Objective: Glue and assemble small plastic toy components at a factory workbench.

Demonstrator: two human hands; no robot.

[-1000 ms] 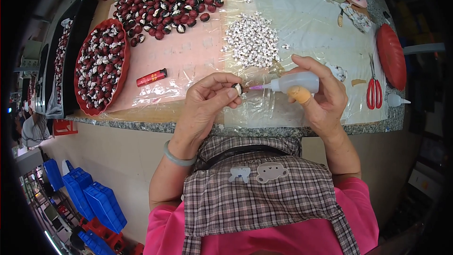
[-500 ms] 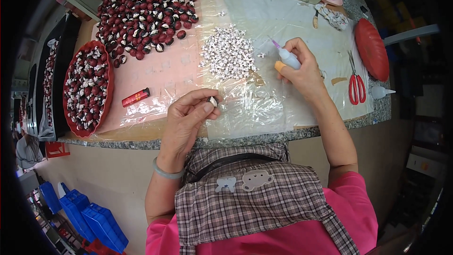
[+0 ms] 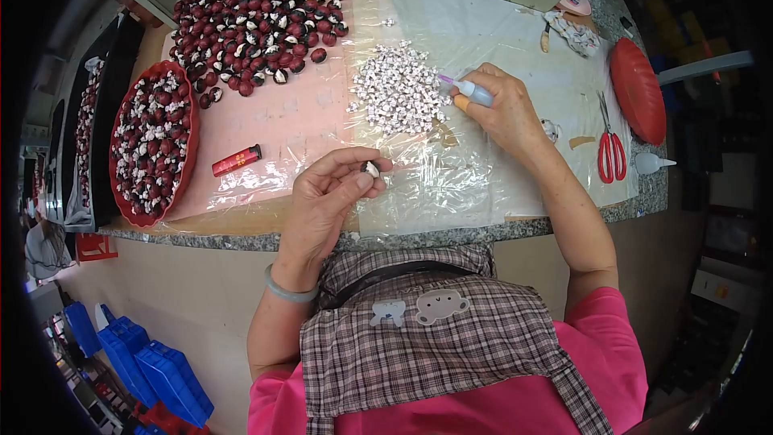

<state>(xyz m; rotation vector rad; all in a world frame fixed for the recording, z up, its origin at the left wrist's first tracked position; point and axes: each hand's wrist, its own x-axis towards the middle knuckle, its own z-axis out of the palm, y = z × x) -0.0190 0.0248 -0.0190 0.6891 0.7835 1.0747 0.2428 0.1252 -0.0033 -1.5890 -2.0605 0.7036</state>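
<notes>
Between the thumb and fingers of my left hand is a small round black-and-white piece, held above the plastic-covered table near its front edge. My right hand grips a small translucent glue bottle lying on its side, its thin purple tip pointing left. That tip is at the right edge of a pile of small white pieces with dark marks; whether it touches one I cannot tell. An orange cover sits on one finger of the right hand.
Many dark red, black and white balls lie at the back left. A red tray holds balls and white pieces. A red lighter lies nearby. On the right are red-handled scissors, another bottle and a red dish.
My right hand has moved left with the glue bottle, bringing its tip from beside the pile to the pile's edge. The bottle is tipped flatter. My left hand keeps its hold.
</notes>
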